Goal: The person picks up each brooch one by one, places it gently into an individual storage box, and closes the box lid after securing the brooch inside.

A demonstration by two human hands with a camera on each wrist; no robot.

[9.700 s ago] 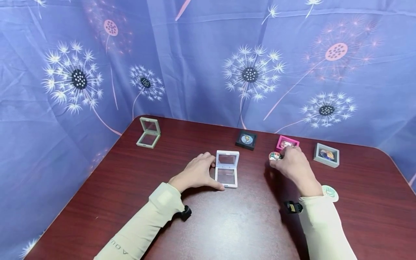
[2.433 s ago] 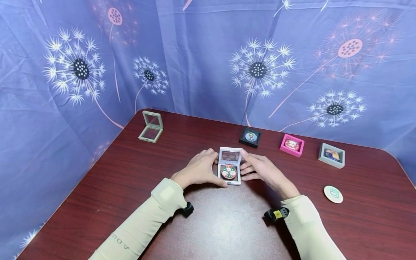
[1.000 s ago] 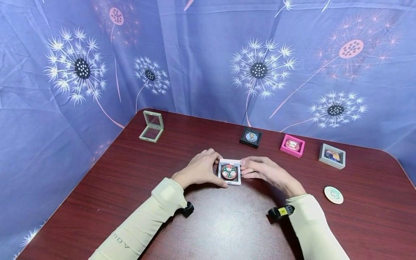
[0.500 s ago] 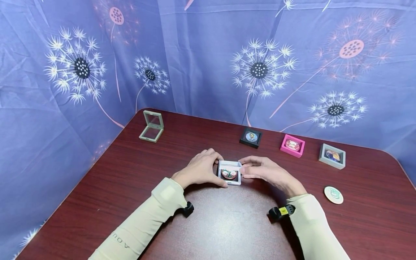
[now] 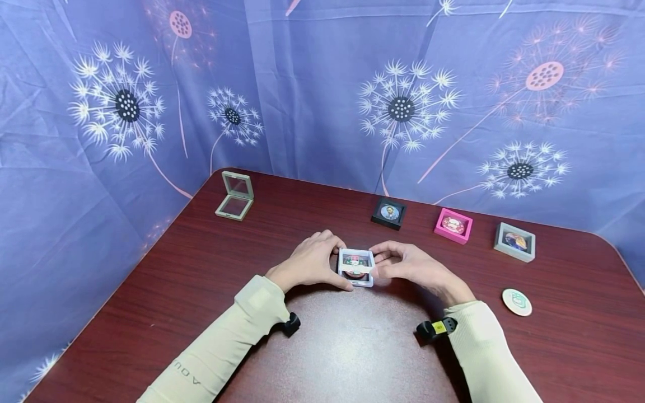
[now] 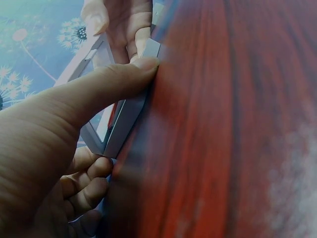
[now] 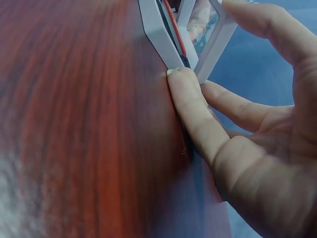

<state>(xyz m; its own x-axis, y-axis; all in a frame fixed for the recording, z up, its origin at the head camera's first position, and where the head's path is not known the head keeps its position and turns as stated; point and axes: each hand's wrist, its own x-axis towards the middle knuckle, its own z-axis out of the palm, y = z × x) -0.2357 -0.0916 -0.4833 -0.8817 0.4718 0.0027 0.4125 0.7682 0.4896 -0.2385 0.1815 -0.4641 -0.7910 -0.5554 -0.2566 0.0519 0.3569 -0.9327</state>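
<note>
Mid-frame, we see the curled left hand gripping a white case (lid ajar), the right hand pinching it

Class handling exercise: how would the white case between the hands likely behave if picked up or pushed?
The white case probably stays stiff, since its edges look straight. Its lid, standing partly open, would likely swing if the case were picked up. Pushed, it would probably slide rather than roll, given its square base.
</note>
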